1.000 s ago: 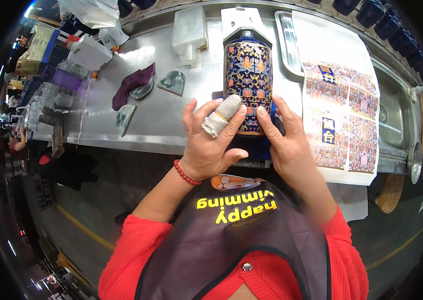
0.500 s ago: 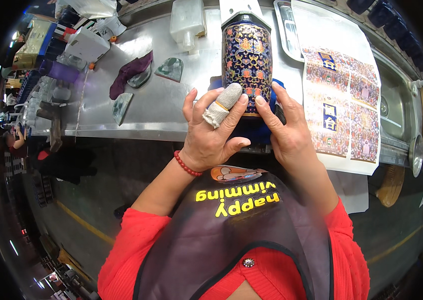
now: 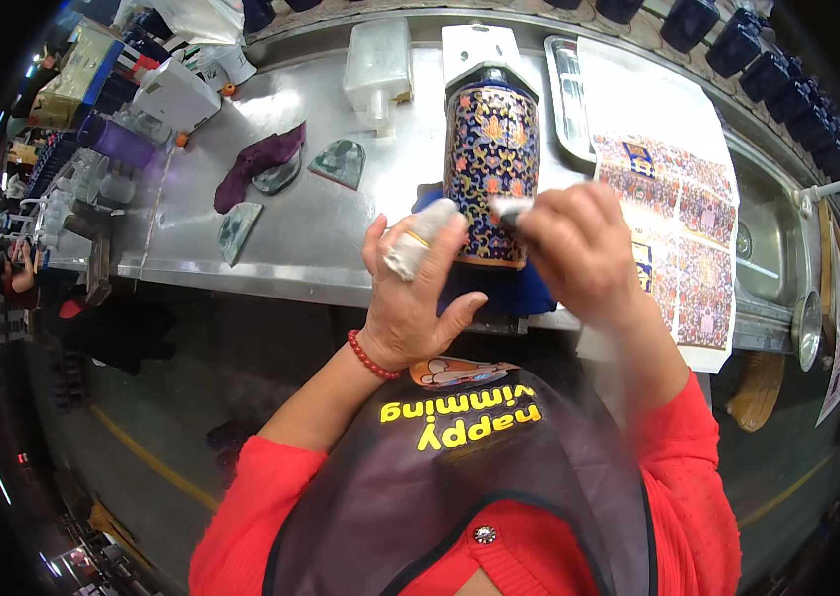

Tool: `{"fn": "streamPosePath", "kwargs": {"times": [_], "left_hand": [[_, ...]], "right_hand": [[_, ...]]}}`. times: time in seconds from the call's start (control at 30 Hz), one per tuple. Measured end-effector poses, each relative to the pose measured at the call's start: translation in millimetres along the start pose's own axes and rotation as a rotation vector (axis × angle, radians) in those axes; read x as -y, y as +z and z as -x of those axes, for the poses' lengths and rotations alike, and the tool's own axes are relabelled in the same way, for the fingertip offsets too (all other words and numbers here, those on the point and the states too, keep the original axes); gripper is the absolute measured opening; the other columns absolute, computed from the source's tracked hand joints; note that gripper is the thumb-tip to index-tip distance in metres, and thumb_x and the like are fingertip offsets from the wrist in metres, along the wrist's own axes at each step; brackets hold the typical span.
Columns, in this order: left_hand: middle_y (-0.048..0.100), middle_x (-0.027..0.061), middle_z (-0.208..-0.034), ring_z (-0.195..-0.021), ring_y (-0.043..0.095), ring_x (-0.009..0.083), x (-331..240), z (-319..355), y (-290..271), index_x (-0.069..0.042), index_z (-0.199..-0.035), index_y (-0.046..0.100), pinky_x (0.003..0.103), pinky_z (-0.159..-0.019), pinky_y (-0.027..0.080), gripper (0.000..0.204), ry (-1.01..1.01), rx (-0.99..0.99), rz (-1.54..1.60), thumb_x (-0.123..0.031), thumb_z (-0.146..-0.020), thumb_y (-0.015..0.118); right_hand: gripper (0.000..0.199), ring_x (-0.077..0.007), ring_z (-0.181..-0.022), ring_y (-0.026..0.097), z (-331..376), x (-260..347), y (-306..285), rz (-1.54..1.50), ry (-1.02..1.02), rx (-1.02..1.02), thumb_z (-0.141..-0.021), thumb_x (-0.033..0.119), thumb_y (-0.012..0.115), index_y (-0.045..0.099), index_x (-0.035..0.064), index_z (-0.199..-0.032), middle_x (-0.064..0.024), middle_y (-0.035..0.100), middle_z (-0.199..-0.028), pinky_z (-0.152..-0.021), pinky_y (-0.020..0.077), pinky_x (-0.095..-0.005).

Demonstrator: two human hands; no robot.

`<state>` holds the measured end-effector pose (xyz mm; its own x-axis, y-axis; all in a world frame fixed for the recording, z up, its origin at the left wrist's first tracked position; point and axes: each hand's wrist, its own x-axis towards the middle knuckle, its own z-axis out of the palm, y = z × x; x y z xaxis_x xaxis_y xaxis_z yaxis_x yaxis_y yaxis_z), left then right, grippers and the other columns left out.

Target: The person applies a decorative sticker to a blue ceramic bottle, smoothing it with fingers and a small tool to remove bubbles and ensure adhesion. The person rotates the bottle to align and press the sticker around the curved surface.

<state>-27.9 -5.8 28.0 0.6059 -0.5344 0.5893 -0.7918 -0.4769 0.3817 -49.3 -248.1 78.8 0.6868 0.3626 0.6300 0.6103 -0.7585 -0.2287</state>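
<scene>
A tall dark blue jar (image 3: 490,164) with a dense gold and red flower pattern stands on a blue cloth (image 3: 499,288) at the near edge of the steel worktable (image 3: 291,238). My left hand (image 3: 415,298) rests against the jar's left side, its middle finger wrapped in pale tape. My right hand (image 3: 579,253) is blurred and closed, its pale taped fingertip pressing on the jar's front near the lower right. Whether it pinches anything I cannot tell.
A white sheet of patterned decals (image 3: 673,214) lies right of the jar, with a metal tray (image 3: 567,94) behind and a sink (image 3: 772,248) further right. Left are a purple cloth (image 3: 256,164), grey-green sponges (image 3: 339,162), a plastic container (image 3: 377,65). Dark blue jars (image 3: 758,50) line the back.
My right hand left its hold on the jar's right side and moved across to its front, fingers bunched. The jar and my left hand stayed about where they were.
</scene>
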Motion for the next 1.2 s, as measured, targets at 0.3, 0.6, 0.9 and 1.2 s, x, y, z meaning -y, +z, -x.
{"fn": "streamPosePath", "kwargs": {"times": [0.3, 0.6, 0.9, 1.2], "left_hand": [[0.052, 0.0187, -0.14, -0.129, 0.05, 0.0338, 16, -14, 5, 0.003, -0.151, 0.037, 0.059, -0.118, 0.019, 0.094, -0.095, 0.022, -0.044, -0.042, -0.082, 0.08], [0.057, 0.0174, -0.139, -0.128, 0.052, 0.0331, 24, -10, 13, 0.0, -0.153, 0.038, 0.06, -0.118, 0.016, 0.096, -0.129, 0.003, 0.067, -0.038, -0.078, 0.083], [0.058, 0.0147, -0.136, -0.126, 0.05, 0.031, 25, -17, 9, 0.001, -0.151, 0.043, 0.063, -0.117, 0.015, 0.095, -0.118, 0.045, 0.012, -0.055, -0.082, 0.077], [0.06, 0.0104, -0.137, -0.126, 0.048, 0.0303, 16, -25, 0, -0.005, -0.15, 0.047, 0.065, -0.115, 0.017, 0.103, -0.048, -0.005, -0.122, -0.057, -0.069, 0.085]], "right_hand": [[0.019, -0.0229, -0.075, 0.061, -42, -8, -4, -0.073, -0.002, -0.087, -0.08, 0.008, 0.076, 0.072, 0.0085, -0.099, -0.0055, 0.06, -0.083, -0.069, 0.0489, -0.0362], [0.018, -0.026, -0.066, 0.06, -56, -23, 3, -0.192, 0.314, -0.229, -0.078, 0.009, 0.079, 0.072, 0.0087, -0.094, -0.0075, 0.059, -0.07, -0.062, 0.0477, -0.0403], [0.017, -0.0248, -0.073, 0.064, -64, -26, 2, -0.475, 0.502, -0.177, -0.083, 0.009, 0.074, 0.072, 0.0091, -0.1, -0.0068, 0.066, -0.078, -0.071, 0.0496, -0.04], [0.034, -0.0236, -0.071, 0.057, -30, -26, 6, -0.202, 0.278, -0.175, -0.076, 0.002, 0.077, 0.077, 0.0111, -0.109, -0.0045, 0.057, -0.074, -0.067, 0.0456, -0.038]]}}
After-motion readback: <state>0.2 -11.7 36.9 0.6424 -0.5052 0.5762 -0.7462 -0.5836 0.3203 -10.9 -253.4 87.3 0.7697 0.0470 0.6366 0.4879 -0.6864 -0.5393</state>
